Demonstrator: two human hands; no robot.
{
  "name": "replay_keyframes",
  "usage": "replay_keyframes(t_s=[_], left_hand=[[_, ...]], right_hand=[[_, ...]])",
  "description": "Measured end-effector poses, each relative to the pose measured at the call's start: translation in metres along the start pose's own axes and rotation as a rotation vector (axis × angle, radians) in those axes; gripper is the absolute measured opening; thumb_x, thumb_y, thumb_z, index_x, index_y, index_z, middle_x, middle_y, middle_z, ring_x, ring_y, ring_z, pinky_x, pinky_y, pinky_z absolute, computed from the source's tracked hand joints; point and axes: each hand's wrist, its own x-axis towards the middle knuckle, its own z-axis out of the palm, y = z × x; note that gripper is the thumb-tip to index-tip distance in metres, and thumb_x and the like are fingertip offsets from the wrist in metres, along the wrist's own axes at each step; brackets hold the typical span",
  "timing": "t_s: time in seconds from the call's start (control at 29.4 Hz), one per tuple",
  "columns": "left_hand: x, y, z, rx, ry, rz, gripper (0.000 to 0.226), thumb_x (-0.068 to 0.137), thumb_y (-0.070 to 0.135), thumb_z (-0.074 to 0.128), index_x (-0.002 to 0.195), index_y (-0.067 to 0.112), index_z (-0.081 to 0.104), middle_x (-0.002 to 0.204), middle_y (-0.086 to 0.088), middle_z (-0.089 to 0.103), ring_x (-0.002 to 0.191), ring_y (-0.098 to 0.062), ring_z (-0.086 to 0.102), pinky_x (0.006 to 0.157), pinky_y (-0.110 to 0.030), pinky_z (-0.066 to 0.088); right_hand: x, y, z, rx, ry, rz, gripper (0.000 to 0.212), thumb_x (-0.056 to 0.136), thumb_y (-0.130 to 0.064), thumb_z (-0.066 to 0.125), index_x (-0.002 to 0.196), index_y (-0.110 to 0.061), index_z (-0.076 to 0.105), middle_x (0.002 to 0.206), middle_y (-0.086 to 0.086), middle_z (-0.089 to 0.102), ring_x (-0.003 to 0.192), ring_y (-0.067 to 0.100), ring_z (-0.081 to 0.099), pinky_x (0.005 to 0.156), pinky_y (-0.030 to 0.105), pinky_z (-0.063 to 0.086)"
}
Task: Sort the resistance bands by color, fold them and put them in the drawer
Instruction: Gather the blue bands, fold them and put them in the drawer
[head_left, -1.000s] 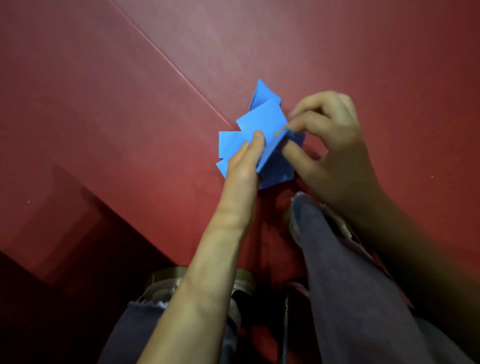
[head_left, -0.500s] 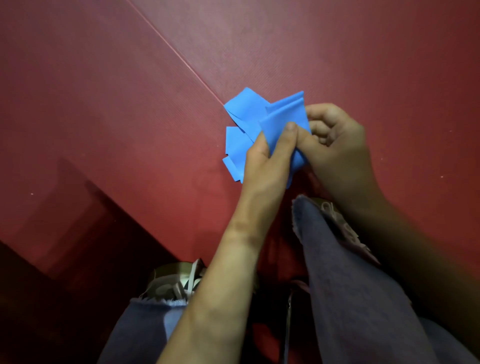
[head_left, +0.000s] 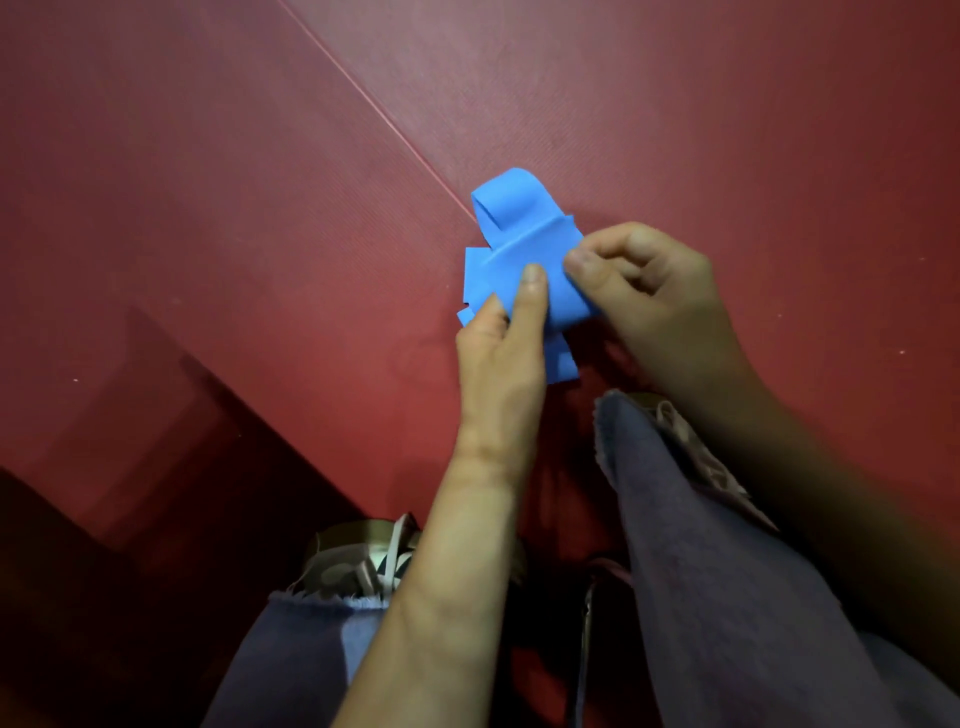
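- Red floor mats (head_left: 218, 218) are seen below, with a thin seam line running diagonally.
- A blue resistance band (head_left: 524, 249), folded into a messy bundle, is held above the mat.
- It's pinched by the left hand (head_left: 501, 348) from below.
- It's gripped by the right hand (head_left: 649, 291) on its right side.

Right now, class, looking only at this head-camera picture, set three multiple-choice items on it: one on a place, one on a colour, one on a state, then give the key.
1. Where is the resistance band?
A. In a drawer
B. Held above the red floor mat
C. Draped over a knee

2. What colour is the band?
A. Green
B. Yellow
C. Blue

3. What state is the band in?
A. Folded into layers
B. Stretched out straight
C. Tied in a knot

Key: 1 B, the left hand and right hand grip it over the mat; 2 C, all blue; 3 A, flat layers overlap with a loop on top.
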Motion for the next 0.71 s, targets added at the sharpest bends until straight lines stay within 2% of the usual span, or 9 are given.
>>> replay_keyframes(t_s=[0.1,0.17,0.24,0.31,0.34,0.41,0.48,0.61,0.71], left_hand=[[0.005,0.008,-0.013,-0.104,0.167,0.018,0.024,0.094,0.02,0.045,0.077,0.016,0.062,0.071,0.007,0.068,0.069,-0.007,0.062,0.067,-0.022,0.053],[0.008,0.02,-0.02,-0.187,0.179,0.048,0.023,0.095,0.021,0.041,0.088,0.013,0.061,0.081,0.001,0.067,0.071,-0.008,0.062,0.068,-0.02,0.053],[0.008,0.03,-0.023,-0.161,0.149,0.085,0.024,0.096,0.022,0.038,0.098,0.009,0.058,0.093,-0.008,0.063,0.083,-0.014,0.061,0.075,-0.023,0.052],[0.01,0.035,-0.024,-0.163,0.134,0.113,0.023,0.096,0.022,0.038,0.096,0.01,0.057,0.089,-0.007,0.064,0.082,-0.014,0.061,0.073,-0.023,0.052],[0.012,0.037,-0.024,-0.186,0.13,0.126,0.023,0.096,0.022,0.037,0.094,0.011,0.058,0.084,-0.004,0.065,0.075,-0.01,0.063,0.07,-0.022,0.053],[0.018,0.042,-0.024,-0.232,0.124,0.155,0.025,0.097,0.022,0.036,0.095,0.01,0.057,0.082,-0.001,0.064,0.069,-0.007,0.063,0.07,-0.022,0.053],[0.021,0.046,-0.025,-0.256,0.116,0.174,0.028,0.098,0.023,0.034,0.096,0.009,0.058,0.084,-0.002,0.064,0.074,-0.01,0.062,0.079,-0.028,0.051],[0.022,0.055,-0.028,-0.272,0.076,0.165,0.031,0.097,0.026,0.034,0.097,0.008,0.059,0.078,0.001,0.067,0.071,-0.01,0.062,0.074,-0.026,0.051],[0.021,0.055,-0.031,-0.273,0.069,0.154,0.034,0.098,0.027,0.033,0.09,0.009,0.06,0.068,0.005,0.07,0.066,-0.008,0.065,0.069,-0.022,0.054]], right_hand=[[-0.002,0.011,-0.001,-0.131,-0.097,0.027,0.009,0.077,-0.021,0.068,0.077,-0.021,0.059,0.05,-0.016,0.056,0.051,-0.003,0.048,0.057,0.012,0.038],[-0.005,0.021,-0.002,-0.34,-0.13,-0.001,0.013,0.076,-0.024,0.07,0.085,-0.015,0.067,0.068,-0.015,0.054,0.076,0.009,0.055,0.075,0.022,0.042],[-0.007,0.023,-0.003,-0.509,-0.162,-0.057,0.03,0.073,-0.041,0.063,0.086,-0.014,0.07,0.082,-0.002,0.059,0.095,0.016,0.054,0.09,0.027,0.039],[-0.006,0.018,-0.002,-0.663,-0.155,-0.178,0.039,0.073,-0.046,0.048,0.079,-0.013,0.068,0.092,0.008,0.064,0.102,0.018,0.056,0.097,0.029,0.033],[-0.005,0.017,-0.002,-0.723,-0.123,-0.272,0.036,0.076,-0.042,0.046,0.076,-0.011,0.065,0.086,0.008,0.065,0.095,0.017,0.058,0.097,0.028,0.031],[-0.005,0.011,-0.002,-0.767,-0.046,-0.42,0.029,0.08,-0.033,0.048,0.073,-0.009,0.062,0.063,0.003,0.059,0.072,0.018,0.057,0.09,0.025,0.036],[-0.01,0.005,0.0,-0.734,-0.003,-0.416,0.027,0.08,-0.032,0.05,0.074,-0.009,0.063,0.051,0.006,0.055,0.053,0.02,0.05,0.065,0.028,0.041],[-0.018,-0.006,0.009,-0.137,-0.285,-0.028,0.016,0.079,-0.027,0.057,0.065,-0.018,0.053,0.041,0.009,0.032,0.043,0.01,0.026,0.042,0.021,0.025],[-0.013,0.01,0.012,-0.139,-0.406,0.053,0.023,0.085,-0.013,0.057,0.066,-0.023,0.048,0.039,-0.005,0.028,0.041,0.005,0.023,0.043,0.013,0.021]])
